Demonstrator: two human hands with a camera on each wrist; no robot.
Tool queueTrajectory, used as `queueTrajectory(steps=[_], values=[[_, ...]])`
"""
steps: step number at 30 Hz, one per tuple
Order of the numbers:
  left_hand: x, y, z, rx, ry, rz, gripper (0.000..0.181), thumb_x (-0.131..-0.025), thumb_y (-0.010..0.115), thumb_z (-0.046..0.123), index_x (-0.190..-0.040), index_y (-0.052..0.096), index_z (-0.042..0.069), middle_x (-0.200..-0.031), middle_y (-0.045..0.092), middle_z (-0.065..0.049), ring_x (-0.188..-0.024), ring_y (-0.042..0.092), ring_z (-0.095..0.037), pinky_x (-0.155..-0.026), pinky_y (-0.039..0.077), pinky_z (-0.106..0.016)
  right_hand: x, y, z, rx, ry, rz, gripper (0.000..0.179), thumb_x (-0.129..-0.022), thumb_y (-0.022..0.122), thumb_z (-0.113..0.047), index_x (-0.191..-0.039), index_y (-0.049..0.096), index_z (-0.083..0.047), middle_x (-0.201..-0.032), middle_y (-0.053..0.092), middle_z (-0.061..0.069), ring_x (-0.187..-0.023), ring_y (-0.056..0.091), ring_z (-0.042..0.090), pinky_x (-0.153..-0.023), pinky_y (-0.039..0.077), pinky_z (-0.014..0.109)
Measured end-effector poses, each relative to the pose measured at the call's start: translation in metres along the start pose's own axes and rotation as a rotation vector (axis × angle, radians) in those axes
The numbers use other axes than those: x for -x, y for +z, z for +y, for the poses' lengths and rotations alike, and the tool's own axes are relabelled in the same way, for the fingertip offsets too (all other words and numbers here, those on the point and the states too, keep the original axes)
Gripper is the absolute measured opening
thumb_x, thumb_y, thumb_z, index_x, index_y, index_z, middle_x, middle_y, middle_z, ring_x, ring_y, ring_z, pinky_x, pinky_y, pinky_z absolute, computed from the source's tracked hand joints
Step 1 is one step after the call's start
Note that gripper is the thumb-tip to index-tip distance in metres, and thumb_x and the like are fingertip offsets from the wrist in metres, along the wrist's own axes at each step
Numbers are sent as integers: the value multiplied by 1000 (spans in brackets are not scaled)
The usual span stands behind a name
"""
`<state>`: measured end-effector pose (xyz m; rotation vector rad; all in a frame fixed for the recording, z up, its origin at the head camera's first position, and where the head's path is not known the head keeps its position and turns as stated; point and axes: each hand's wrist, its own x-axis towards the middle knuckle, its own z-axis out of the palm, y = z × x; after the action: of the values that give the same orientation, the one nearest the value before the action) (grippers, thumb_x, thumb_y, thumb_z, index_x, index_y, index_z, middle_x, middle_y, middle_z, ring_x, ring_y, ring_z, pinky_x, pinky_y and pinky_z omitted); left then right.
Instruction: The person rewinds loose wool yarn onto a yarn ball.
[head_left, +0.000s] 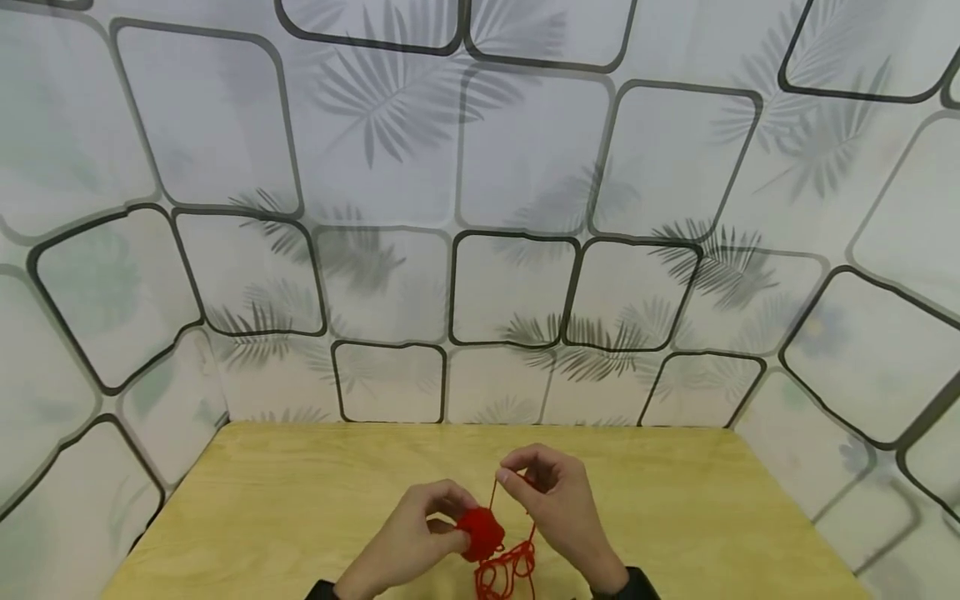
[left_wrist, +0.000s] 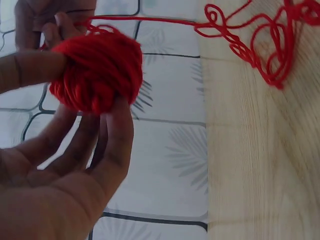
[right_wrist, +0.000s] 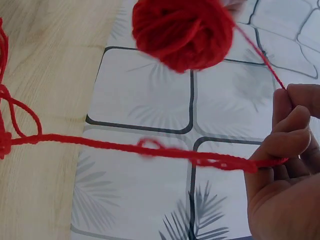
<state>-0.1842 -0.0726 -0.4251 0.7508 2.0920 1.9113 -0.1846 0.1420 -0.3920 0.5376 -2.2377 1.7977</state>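
Our left hand (head_left: 420,533) holds the ball (head_left: 480,533), our right hand (head_left: 558,502) pinches the yarn (right_wrist: 120,146); pulling hard could knot the loops (left_wrist: 289,47).

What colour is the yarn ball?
Red all over. The yarn ball shows best in the left wrist view.

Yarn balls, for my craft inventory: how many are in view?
1. The red yarn ball is held in the left hand; the loose tangle of red yarn nearby is not wound up.
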Motion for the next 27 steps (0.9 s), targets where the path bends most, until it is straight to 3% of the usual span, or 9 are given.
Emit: queueTrajectory(steps=[5, 8, 10, 12, 15, 17, 19, 23, 27], values=[[-1, -4, 8, 159, 40, -120, 26, -91, 65, -2, -116, 63, -9, -108, 67, -10, -98, 66, -19, -80, 59, -30, -4, -1, 5, 0, 38, 17, 7, -92, 75, -14, -96, 74, -8, -87, 70, 7, -58, 42, 9, -53, 37, 24], [-1, -5, 10, 248, 100, -169, 29, -93, 64, -2, -118, 59, -14, -109, 68, -7, -99, 67, -17, -82, 58, -29, -3, 0, 12, -12, 92, -3, 9, -91, 76, -12, -97, 74, -5, -89, 70, 8, -61, 47, 9, -56, 40, 22], [0, -5, 10, 328, 141, -179, 30, -95, 61, -2, -120, 54, -18, -110, 68, -5, -101, 67, -17, -83, 58, -30, -1, 2, 16, -28, 134, -41, 12, -91, 76, -11, -98, 74, -2, -89, 71, 9, -63, 51, 9, -58, 45, 21], [0, -5, 11, 407, 164, -144, 25, -96, 60, -3, -119, 58, -14, -112, 68, -5, -105, 66, -18, -86, 57, -32, 2, 4, 20, -52, 167, -88, 13, -91, 76, -9, -100, 73, 0, -90, 71, 10, -64, 54, 10, -60, 48, 21], [0, -4, 12, 485, 182, -31, 20, -98, 57, -4, -117, 62, -3, -117, 66, -6, -110, 65, -20, -91, 56, -34, 6, 8, 21, -82, 228, -139, 15, -92, 75, -10, -102, 73, 2, -89, 71, 9, -62, 51, 10, -58, 47, 22], [0, -2, 15, 501, 158, 96, 23, -97, 59, -4, -118, 62, 4, -119, 64, -8, -111, 65, -21, -93, 55, -34, 10, 11, 21, -83, 260, -155, 15, -92, 75, -12, -102, 73, 0, -90, 71, 8, -63, 52, 10, -57, 46, 22], [-1, 0, 19, 488, 128, 231, 24, -96, 61, -3, -120, 59, 0, -120, 63, -10, -110, 65, -22, -94, 55, -34, 13, 13, 20, -60, 287, -160, 15, -92, 76, -15, -100, 74, -2, -89, 71, 6, -64, 52, 11, -56, 46, 22], [-7, 4, 23, 410, 45, 487, 34, -92, 68, -1, -123, 56, -10, -119, 62, -15, -106, 66, -24, -91, 55, -33, 19, 16, 18, 5, 278, -177, 14, -91, 77, -18, -96, 74, -5, -86, 70, 4, -63, 54, 12, -56, 48, 23], [-9, 6, 20, 244, 51, 588, 34, -89, 72, -5, -121, 60, -9, -116, 64, -17, -106, 65, -25, -87, 57, -30, 22, 18, 11, 50, 224, -185, 11, -91, 77, -15, -94, 74, -6, -83, 69, 1, -59, 50, 9, -55, 46, 22]])
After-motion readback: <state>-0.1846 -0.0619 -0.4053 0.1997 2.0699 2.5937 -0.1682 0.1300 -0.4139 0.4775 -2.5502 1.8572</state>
